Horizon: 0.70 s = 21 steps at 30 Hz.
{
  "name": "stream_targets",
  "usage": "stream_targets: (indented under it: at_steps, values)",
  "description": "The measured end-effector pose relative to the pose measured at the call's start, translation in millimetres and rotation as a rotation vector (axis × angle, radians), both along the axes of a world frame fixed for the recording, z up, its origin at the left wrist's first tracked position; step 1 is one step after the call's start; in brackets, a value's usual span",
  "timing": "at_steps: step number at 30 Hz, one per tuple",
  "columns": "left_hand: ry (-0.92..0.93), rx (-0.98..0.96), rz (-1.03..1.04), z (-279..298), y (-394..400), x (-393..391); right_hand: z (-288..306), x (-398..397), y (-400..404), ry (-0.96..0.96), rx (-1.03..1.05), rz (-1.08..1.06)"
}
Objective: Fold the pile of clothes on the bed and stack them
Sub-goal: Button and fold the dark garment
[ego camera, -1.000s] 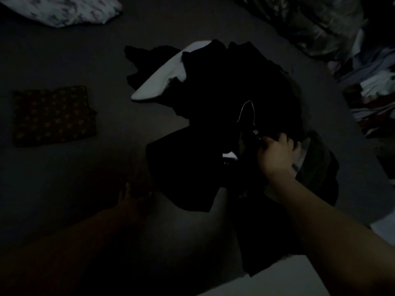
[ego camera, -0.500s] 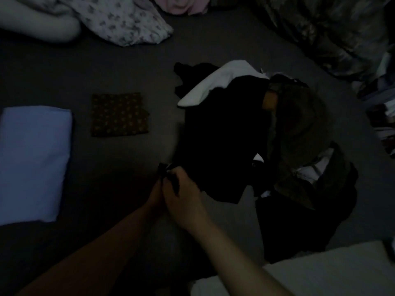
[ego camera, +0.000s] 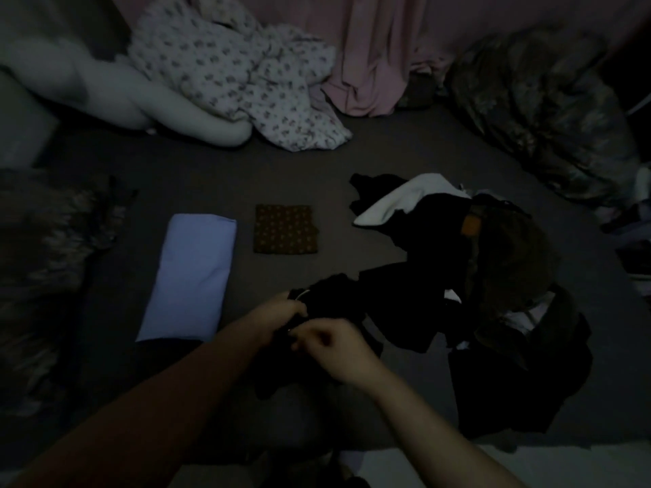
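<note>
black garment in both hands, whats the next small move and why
Probably lift and spread it flat on the bare bed: both the left hand and right hand grip the black garment, still bunched beside the pile.

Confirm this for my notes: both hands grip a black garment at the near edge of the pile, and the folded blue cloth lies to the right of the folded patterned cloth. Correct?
Not quite. In the head view the folded blue cloth lies to the left of the folded patterned cloth, not the right. The rest stands: the left hand and right hand both grip the black garment at the near edge of the pile.
</note>
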<state>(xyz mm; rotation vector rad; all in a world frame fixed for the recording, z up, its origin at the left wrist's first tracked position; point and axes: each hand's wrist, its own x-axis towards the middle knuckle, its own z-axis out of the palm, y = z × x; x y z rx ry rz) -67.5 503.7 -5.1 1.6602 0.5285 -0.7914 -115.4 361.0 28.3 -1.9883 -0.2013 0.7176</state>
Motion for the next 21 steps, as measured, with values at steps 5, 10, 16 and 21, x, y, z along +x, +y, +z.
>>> stream_targets:
  at_steps: [5,10,16,21]
  values:
    - [-0.184,0.105,-0.503,62,20,5,27,60,-51,-0.219,-0.217,-0.217]
    - [-0.417,0.125,-0.908,116,25,12,31,95,-54,-0.345,-0.373,0.186]
    - [-0.49,0.112,-1.198,151,28,7,13,81,-9,-0.656,-0.418,0.88]
    - [-0.367,0.116,-1.262,135,35,4,-14,71,-8,-0.567,-0.717,1.161]
